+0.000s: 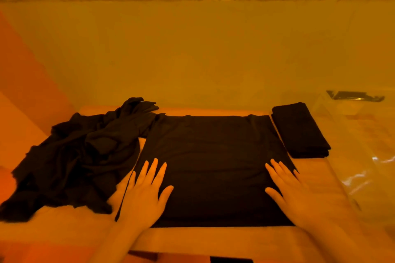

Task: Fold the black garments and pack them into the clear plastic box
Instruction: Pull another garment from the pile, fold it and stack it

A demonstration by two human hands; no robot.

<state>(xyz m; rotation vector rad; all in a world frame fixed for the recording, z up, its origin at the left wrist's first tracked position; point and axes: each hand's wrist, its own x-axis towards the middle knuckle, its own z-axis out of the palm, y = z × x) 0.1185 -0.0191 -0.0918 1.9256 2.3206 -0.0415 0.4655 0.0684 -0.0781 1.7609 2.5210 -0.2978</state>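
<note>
A black garment (213,156) lies spread flat in a rectangle at the middle of the table. My left hand (143,194) presses flat on its near left edge, fingers straight and spread. My right hand (297,196) presses flat on its near right edge the same way. A folded black garment (301,130) lies just to the right of it. A heap of unfolded black garments (74,160) covers the left of the table. The clear plastic box (363,134) stands at the right, with a dark latch at its far rim.
The table (192,239) has a near edge just below my wrists. A plain wall rises right behind the table. Everything is in dim orange light, so the box's walls are hard to make out.
</note>
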